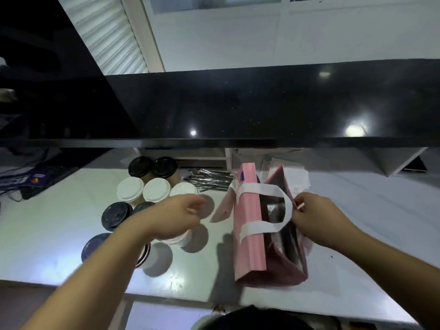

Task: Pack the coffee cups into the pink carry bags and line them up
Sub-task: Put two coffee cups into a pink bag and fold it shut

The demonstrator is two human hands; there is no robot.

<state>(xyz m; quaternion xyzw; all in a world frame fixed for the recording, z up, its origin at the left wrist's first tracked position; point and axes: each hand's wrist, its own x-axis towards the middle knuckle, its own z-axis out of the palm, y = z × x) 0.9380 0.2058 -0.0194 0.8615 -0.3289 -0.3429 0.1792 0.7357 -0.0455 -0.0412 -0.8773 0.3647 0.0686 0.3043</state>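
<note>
Your right hand (316,217) pinches the far edge of the pink carry bag (250,234), which stands open on the white counter (59,234) to the right of the coffee cups (142,194). Your left hand (176,217) hovers loosely spread over a white-lidded cup (177,240), gripping nothing visible. Hold the bag mouth wide and its white handle (273,206) aside; grip each cup by the body, not the lid, and lower it upright.

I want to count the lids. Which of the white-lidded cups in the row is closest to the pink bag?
The white-lidded cup at the right end of the row of three. The other two sit further left, and it is partly hidden by the left hand.
</note>
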